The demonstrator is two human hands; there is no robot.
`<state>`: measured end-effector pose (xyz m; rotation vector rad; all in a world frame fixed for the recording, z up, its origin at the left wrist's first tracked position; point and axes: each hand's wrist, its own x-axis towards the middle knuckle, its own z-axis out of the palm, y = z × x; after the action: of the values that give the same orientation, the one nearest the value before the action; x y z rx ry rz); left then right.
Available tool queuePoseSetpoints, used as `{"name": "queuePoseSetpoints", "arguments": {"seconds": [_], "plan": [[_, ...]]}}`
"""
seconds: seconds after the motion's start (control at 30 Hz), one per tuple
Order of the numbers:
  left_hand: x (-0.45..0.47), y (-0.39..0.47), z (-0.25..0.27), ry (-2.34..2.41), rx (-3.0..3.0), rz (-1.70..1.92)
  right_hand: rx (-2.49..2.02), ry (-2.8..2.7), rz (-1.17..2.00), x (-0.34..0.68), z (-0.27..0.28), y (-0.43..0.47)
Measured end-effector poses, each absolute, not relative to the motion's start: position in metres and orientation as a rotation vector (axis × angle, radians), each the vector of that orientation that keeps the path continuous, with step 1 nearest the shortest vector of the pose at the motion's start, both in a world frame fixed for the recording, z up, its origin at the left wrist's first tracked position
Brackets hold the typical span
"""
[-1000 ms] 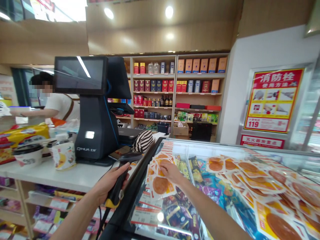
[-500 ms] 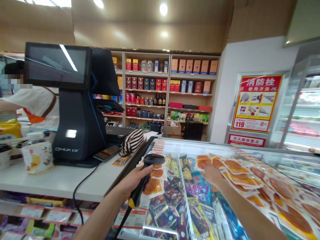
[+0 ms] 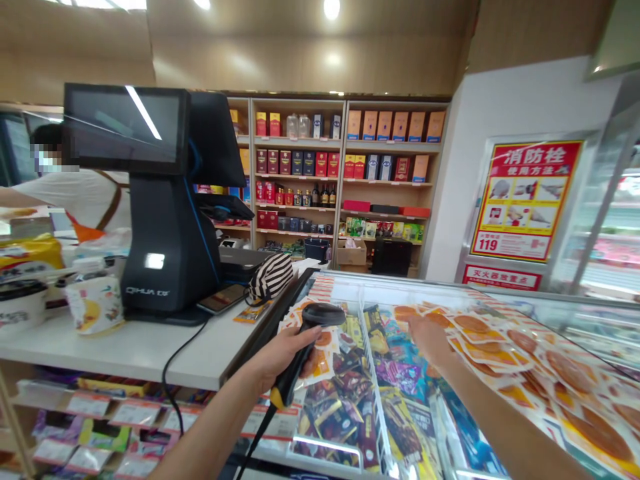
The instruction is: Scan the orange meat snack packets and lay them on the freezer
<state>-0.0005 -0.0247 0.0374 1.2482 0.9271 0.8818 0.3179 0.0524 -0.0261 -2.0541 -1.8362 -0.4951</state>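
head view: left grip point(image 3: 289, 350) clasps scanner point(image 3: 323, 313); packets point(image 3: 473, 325) beside right grip point(image 3: 429, 341), closure unclear.

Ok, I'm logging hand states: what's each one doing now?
Left hand: closed around a black, pistol-shaped barcode scanner.
Right hand: at flat, white-edged orange packets; grip cannot be told.

Shop, checkout area. Landmark: black cash register point(image 3: 167, 247), marked QIHUA, on a white table point(image 3: 135, 353). To its right: corded handheld scanner point(image 3: 293, 373); glass-topped display case point(image 3: 273, 328), packaged goods point(image 3: 335, 400) in quantity. Behind it: wall shelves point(image 3: 343, 200), rows of like boxes point(image 3: 285, 162) and bottles point(image 3: 325, 195), small labels along the edges. Beneath its table: snack packets point(image 3: 57, 427), orange-and-white price cards point(image 3: 87, 404).
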Motion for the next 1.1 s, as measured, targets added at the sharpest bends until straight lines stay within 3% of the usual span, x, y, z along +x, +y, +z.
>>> {"name": "queuePoseSetpoints", "arguments": {"seconds": [0.2,0.43,1.1], "plan": [[-0.003,-0.027,0.043,0.839,1.264,0.822,-1.995,-1.551,-0.375,0.324,0.002,0.056],[-0.007,-0.039,0.051,0.770,1.325,0.791,-1.873,-1.549,-0.229,0.304,-0.001,0.066],[-0.014,-0.035,0.059,0.903,1.305,0.850,-1.951,-1.685,-0.337,0.266,0.004,0.068]]}}
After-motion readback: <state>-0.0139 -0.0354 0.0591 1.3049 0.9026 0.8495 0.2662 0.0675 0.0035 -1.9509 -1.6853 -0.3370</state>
